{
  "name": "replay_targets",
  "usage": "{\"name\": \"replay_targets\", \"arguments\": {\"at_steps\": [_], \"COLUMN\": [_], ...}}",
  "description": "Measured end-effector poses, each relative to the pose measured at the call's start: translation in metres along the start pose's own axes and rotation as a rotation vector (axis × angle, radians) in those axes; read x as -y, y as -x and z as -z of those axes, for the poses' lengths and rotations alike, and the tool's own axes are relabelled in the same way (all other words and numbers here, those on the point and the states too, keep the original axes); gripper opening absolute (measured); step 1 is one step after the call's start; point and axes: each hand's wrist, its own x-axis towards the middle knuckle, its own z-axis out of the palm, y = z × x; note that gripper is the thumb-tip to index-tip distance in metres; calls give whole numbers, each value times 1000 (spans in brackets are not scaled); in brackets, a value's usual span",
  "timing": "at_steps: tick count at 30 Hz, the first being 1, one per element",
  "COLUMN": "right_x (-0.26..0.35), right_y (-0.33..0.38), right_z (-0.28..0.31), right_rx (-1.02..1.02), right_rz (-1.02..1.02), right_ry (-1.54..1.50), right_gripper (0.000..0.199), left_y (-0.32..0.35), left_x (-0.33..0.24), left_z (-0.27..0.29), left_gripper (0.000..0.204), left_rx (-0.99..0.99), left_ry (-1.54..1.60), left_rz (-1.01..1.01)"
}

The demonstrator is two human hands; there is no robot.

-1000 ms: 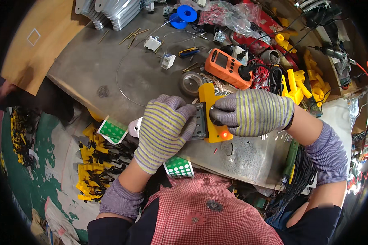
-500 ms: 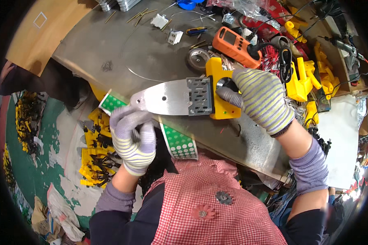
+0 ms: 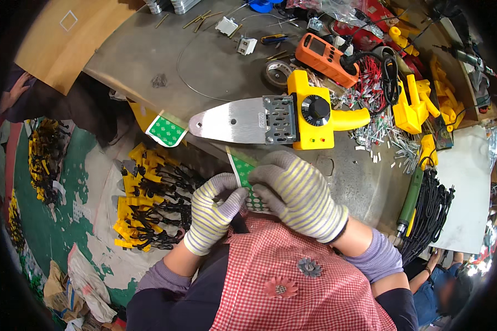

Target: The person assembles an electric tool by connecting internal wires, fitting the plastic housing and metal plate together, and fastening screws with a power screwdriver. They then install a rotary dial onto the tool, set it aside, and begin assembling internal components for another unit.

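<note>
On the table lies a yellow pipe-welding iron (image 3: 315,132) with a black dial, a vented metal guard and a flat silver plate pointing left. Neither hand touches it. At the table's front edge, both gloved hands meet at a green sticker sheet (image 3: 241,167) with white-edged rows of round stickers. My left hand (image 3: 214,212) is closed at the sheet's left edge, thumb against fingers. My right hand (image 3: 298,198) has its thumb and fingertips closed on the sheet's face, hiding much of it. A second green sheet (image 3: 166,131) hangs over the edge by the plate's tip.
An orange meter-like device (image 3: 326,59), a tape roll (image 3: 277,73) and scattered wires with small parts lie behind the iron. Yellow handle pieces (image 3: 411,113) and black cords (image 3: 433,209) sit at right. More yellow tools (image 3: 138,204) stand below left. Other people are nearby.
My right hand has let go of the yellow iron, leaving it on the table, and come down to the green sheet. My left hand has left the plate's tip and moved right to the same sheet.
</note>
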Motion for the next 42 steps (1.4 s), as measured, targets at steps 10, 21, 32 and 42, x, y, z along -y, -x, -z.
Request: {"name": "replay_targets", "arguments": {"at_steps": [10, 21, 32, 42], "right_x": [14, -22, -62, -70], "right_y": [-6, 33, 31, -32], "right_z": [-8, 20, 24, 158], "right_rx": [-39, -422, -593, -735], "right_rz": [175, -295, -492, 79], "right_ry": [399, -338, -105, 738], "right_gripper": [21, 11, 11, 40], "left_y": [-7, -28, -121, -108], "left_x": [-6, -36, -77, -79], "left_z": [2, 34, -32, -43], "left_gripper": [11, 14, 83, 109], "left_rx": [-74, 63, 278, 258], "left_ry": [-512, -955, -1312, -1493], "left_rz": [-451, -878, -865, -746]}}
